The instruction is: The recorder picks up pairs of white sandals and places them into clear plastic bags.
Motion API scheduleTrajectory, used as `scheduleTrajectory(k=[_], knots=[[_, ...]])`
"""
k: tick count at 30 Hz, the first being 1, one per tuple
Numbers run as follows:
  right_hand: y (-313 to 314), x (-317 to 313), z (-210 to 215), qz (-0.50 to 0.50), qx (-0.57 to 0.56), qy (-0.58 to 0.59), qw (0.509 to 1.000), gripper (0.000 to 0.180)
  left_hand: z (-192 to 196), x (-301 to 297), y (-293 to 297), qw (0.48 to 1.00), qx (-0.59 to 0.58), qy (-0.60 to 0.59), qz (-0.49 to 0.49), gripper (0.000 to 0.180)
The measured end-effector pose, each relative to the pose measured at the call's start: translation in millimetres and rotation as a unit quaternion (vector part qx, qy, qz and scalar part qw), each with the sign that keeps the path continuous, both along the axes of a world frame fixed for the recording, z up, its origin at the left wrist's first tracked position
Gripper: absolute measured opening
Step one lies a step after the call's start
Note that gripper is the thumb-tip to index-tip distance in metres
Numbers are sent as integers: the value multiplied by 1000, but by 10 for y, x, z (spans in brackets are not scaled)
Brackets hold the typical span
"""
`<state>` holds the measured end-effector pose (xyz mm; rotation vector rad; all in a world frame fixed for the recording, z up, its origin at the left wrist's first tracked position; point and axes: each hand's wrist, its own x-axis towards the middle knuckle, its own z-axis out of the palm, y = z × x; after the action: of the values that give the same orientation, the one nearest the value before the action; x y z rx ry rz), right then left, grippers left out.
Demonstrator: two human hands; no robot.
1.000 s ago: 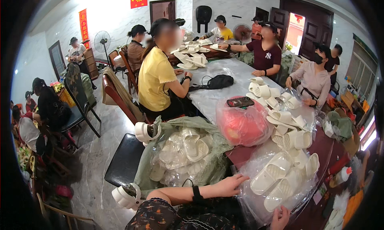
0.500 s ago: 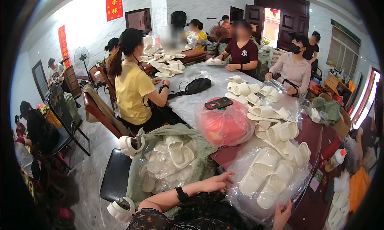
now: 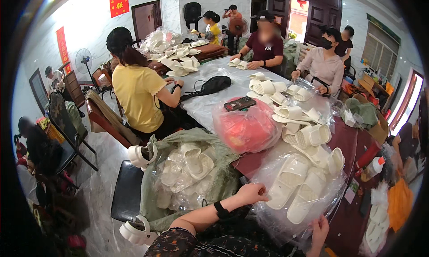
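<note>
The left hand (image 3: 251, 193) is pinching the near edge of the clear bag (image 3: 286, 212), fingers closed on the plastic. The right hand (image 3: 320, 225) is gripping the bag's rim below the white slippers (image 3: 299, 190). Keeping both grips taut should hold the mouth open.
</note>
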<state>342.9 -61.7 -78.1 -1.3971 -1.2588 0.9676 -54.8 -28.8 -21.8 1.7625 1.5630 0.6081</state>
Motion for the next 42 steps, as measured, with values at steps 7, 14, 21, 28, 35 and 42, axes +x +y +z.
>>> scheduleTrajectory(k=[7,14,21,28,35,42], knots=[[-96,-99,163,25,-99,-4,995,24,-334,-15,105,963,-21,-266,-31,13],[-48,-276,182,-11,-56,163,985,26,-191,55,81,812,-223,-539,14,31],[-84,-370,359,71,-133,165,975,33,-888,27,316,624,-353,-695,-64,32],[-61,-680,601,24,-125,375,918,47,371,390,17,703,-316,-636,-31,53],[-121,-1231,714,75,-90,246,962,46,252,589,-13,744,-340,-573,-51,48],[-64,-1096,686,109,-15,127,986,23,-54,546,31,753,-341,-563,-1,42]])
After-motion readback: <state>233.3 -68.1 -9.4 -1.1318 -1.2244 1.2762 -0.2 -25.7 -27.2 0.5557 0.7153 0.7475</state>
